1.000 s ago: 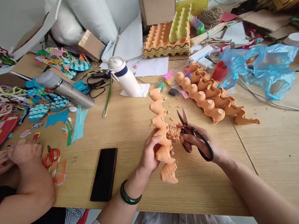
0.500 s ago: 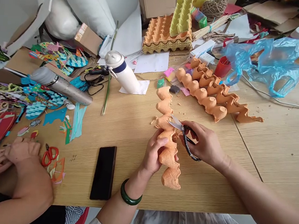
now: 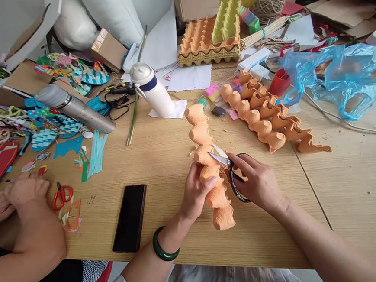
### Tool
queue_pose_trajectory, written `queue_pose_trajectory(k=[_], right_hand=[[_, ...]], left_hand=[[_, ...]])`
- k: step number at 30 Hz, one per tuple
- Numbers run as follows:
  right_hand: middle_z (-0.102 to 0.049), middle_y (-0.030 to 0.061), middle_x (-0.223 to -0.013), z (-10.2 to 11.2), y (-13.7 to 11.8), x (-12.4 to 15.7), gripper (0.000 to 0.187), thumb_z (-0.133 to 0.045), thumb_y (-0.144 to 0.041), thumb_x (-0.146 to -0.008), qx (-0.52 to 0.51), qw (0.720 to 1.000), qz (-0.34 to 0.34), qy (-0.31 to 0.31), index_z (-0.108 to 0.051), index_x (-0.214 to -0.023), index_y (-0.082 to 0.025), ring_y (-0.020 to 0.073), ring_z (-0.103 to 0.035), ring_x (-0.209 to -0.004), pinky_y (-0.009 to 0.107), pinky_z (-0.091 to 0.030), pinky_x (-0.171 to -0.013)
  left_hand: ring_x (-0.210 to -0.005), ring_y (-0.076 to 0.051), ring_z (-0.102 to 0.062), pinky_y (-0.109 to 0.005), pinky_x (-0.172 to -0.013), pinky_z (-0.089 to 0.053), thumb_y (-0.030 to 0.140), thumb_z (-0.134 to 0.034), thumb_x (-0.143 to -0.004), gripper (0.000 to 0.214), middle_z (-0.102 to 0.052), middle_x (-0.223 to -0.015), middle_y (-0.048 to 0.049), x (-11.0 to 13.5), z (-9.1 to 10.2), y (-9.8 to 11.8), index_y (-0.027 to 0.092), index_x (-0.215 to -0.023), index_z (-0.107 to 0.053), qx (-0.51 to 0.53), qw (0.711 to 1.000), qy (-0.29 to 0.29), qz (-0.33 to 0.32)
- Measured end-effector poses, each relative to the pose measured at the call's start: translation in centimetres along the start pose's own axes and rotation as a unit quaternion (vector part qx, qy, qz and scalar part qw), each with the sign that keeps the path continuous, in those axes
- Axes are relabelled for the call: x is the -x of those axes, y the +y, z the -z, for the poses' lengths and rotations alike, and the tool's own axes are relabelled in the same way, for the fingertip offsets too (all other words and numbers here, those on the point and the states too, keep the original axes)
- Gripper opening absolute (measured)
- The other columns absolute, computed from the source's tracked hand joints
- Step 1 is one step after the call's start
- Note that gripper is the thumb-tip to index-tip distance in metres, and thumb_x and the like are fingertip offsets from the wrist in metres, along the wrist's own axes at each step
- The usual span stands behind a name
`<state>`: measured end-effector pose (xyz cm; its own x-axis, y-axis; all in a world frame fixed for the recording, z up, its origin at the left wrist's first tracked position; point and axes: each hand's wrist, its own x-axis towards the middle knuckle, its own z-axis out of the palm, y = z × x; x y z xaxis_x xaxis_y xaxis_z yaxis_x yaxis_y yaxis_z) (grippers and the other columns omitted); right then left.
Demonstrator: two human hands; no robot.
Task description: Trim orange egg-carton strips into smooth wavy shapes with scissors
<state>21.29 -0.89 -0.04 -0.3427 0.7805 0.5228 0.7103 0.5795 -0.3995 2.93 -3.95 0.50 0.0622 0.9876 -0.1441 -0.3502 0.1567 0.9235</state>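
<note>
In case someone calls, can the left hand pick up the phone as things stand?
Probably not: nothing covers the nearby phone, but the left hand is holding an orange strip.

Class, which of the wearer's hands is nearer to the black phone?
Left. The left hand, gripping the orange strip, is right of the phone; the right hand, holding scissors, is farther right.

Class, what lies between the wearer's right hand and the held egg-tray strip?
In the head view, open black-handled scissors reach from the right hand to the held egg-tray strip.
</note>
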Motion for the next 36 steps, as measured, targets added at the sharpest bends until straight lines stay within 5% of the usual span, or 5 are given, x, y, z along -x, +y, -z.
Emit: queue_pose_trajectory(k=[3,15,24,32,36], right_hand=[[-0.072,0.0069,-0.091,-0.2,0.0,0.3,0.034,-0.059,-0.02,-0.096,0.01,1.0,0.009,0.003,-0.065,-0.129,-0.013,0.014,-0.062,-0.066,0.026,-0.047,-0.059],[-0.076,0.0056,-0.087,-0.3,0.0,1.1,0.04,-0.054,-0.018,-0.096,0.022,0.997,-0.019,-0.067,-0.067,-0.133,-0.012,0.0136,-0.066,-0.064,0.025,-0.041,-0.057],[-0.079,0.0075,-0.09,-0.7,-0.1,0.9,0.041,-0.057,-0.022,-0.094,-0.073,0.98,-0.123,-0.137,-0.07,-0.133,-0.018,0.0149,-0.069,-0.071,0.023,-0.044,-0.065],[-0.068,0.0027,-0.074,0.1,-0.6,-0.1,0.032,-0.063,-0.04,-0.093,-0.218,0.934,-0.23,-0.163,-0.075,-0.112,-0.017,0.0126,-0.053,-0.062,0.024,-0.038,-0.062],[-0.061,-0.0008,-0.072,0.3,-0.7,-0.3,0.045,-0.066,-0.056,-0.089,-0.262,0.918,-0.248,-0.168,-0.072,-0.107,-0.015,0.0114,-0.05,-0.063,0.022,-0.036,-0.057]], left_hand=[[-0.133,-0.026,-0.058,-0.038,-0.114,-0.049,0.033,-0.075,-0.088,0.057,-0.063,-0.142,-0.006,-0.1,0.1,-0.3,0.029,-0.141,-0.058,-0.026,0.998,-0.018,-0.048],[-0.141,-0.028,-0.053,-0.045,-0.121,-0.043,0.032,-0.076,-0.088,0.058,-0.062,-0.143,-0.0053,0.3,-0.2,-0.2,0.031,-0.142,-0.056,0.009,1.0,-0.02,0.008],[-0.132,-0.024,-0.059,-0.04,-0.113,-0.049,0.031,-0.075,-0.087,0.05,-0.065,-0.138,-0.0057,-0.2,-0.2,-0.5,0.03,-0.135,-0.059,0.006,1.0,-0.002,0.029],[-0.094,-0.016,-0.066,-0.029,-0.084,-0.056,0.037,-0.077,-0.082,0.04,-0.069,-0.106,-0.003,-0.9,0.4,0.2,0.021,-0.116,-0.064,0.01,0.999,0.032,0.024],[-0.097,-0.016,-0.066,-0.029,-0.087,-0.055,0.036,-0.075,-0.081,0.036,-0.07,-0.105,-0.0019,-1.2,0.8,0.5,0.021,-0.112,-0.066,0.028,0.998,0.055,0.016]])
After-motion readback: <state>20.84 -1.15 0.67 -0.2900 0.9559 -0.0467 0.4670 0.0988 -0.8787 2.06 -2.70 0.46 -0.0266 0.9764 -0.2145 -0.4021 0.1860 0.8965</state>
